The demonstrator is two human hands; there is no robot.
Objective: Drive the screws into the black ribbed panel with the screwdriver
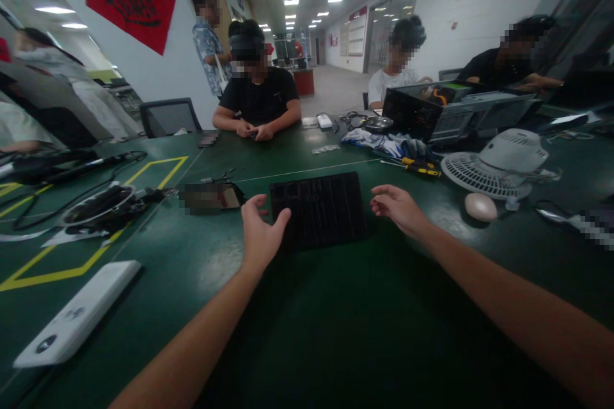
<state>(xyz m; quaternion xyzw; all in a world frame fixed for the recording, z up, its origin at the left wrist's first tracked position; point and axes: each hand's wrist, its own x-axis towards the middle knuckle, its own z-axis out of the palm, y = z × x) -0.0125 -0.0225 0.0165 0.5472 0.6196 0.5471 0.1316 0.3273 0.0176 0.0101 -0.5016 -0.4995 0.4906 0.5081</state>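
On the dark green table, a flat black rectangular panel (319,208) with ridges across its face lies in front of me. My left hand (263,227) is at its left edge, thumb and fingers spread, the thumb overlapping the panel's corner area; whether it touches I cannot tell. Off the panel's right edge, with a small gap, hovers my right hand (396,208). Its fingers are loosely curled and nothing shows in them.
Left of me lie a white oblong device (79,313), a coil of cable (98,204) and a blurred box (208,197). To the right are yellow-handled screwdrivers (419,167), a white fan (499,163), a computer mouse (480,207) and an opened computer case (451,112). Several people are around.
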